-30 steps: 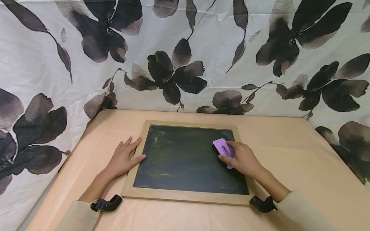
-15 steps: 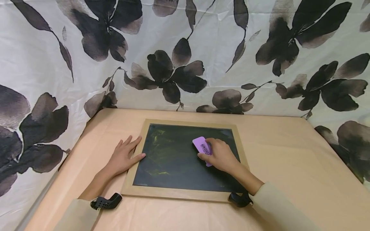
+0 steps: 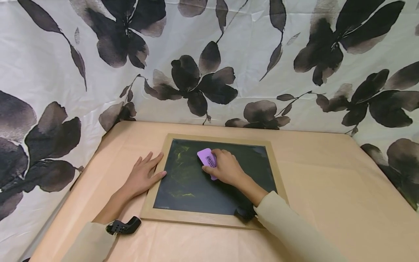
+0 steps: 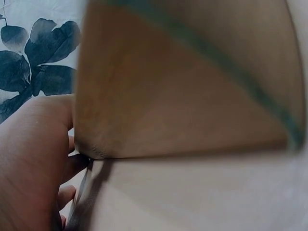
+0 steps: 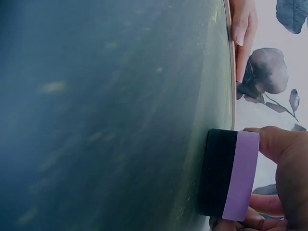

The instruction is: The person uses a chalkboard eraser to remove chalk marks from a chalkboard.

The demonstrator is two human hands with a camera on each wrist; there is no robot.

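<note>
A chalkboard [image 3: 183, 176] in a light wooden frame [image 3: 209, 221] lies on the table, with faint yellow chalk smears on its left part. My right hand [image 3: 227, 168] grips a purple eraser [image 3: 207, 158] between thumb and fingers, over the upper middle of the board. In the right wrist view the eraser [image 5: 240, 178] shows its black felt side against the board's dark surface [image 5: 120, 106]. My left hand [image 3: 142, 176] rests with spread fingers on the left side of the frame, its thumb tip at the inner edge of the wood.
The table [image 3: 327, 182] has a light tan cover and reaches back to a white curtain [image 3: 248, 62] with dark flowers. Black wrist devices sit at both cuffs, the left device [image 3: 124, 226] in front of the frame's lower left corner.
My right hand has slid the eraser leftward across the board, from near its right side to the upper middle. The left hand stays in place on the frame.
</note>
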